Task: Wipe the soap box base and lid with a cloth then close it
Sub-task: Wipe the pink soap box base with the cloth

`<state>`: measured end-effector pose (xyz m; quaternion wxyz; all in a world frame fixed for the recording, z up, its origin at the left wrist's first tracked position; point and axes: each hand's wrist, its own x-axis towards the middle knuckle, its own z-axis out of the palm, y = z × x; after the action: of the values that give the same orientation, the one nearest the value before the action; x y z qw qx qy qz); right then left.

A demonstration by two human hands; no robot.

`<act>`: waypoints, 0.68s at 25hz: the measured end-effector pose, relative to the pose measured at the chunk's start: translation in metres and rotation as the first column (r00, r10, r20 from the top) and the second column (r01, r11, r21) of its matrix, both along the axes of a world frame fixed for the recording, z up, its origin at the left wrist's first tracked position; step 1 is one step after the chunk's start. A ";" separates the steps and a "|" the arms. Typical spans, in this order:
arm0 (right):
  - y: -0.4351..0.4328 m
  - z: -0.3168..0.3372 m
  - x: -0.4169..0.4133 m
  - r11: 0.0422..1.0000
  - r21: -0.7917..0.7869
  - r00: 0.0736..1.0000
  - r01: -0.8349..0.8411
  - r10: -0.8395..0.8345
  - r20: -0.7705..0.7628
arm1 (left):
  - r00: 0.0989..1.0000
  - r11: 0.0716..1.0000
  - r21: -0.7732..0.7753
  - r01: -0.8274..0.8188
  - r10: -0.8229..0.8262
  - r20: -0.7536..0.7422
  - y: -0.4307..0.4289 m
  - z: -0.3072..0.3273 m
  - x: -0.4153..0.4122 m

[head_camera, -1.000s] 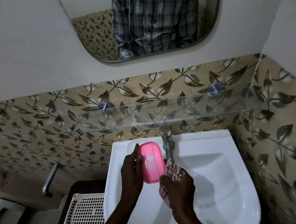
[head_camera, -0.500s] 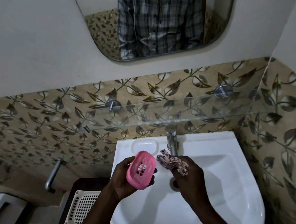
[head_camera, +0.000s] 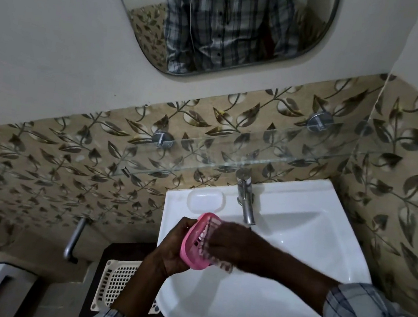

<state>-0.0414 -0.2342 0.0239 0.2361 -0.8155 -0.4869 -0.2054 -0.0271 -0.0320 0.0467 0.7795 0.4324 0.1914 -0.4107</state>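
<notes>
Left hand [head_camera: 168, 248] gripping pink soap box [head_camera: 193, 238], right hand [head_camera: 233, 244] pressing cloth [head_camera: 224, 266] inside

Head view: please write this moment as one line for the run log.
phase: wiping | left hand: holds pink soap box part | right hand: presses cloth inside it | place: over sink | motion blur

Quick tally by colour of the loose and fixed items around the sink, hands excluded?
Pink: 1, soap box part
White: 2, sink, basket
Metal: 2, tap, wall pipe
Patterned: 1, cloth, mostly hidden
Total: 6
</notes>
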 end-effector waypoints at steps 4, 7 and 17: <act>0.013 0.002 -0.016 0.976 0.081 0.979 0.204 -0.202 -0.032 | 0.995 0.994 0.031 -0.104 0.104 0.006 0.001 -0.002 0.002; 0.053 0.002 -0.025 0.796 0.244 0.705 0.553 -0.292 -0.646 | 0.977 0.974 0.085 -0.210 0.206 0.049 -0.010 -0.008 0.004; 0.033 0.005 -0.006 0.960 0.067 0.911 0.270 -0.233 -0.339 | 0.986 0.986 -0.007 -0.168 0.168 -0.008 -0.003 -0.005 0.014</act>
<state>-0.0471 -0.2011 0.0288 0.3311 -0.8795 -0.3192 -0.1227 -0.0132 -0.0354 0.0419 0.8121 0.4103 0.2286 -0.3461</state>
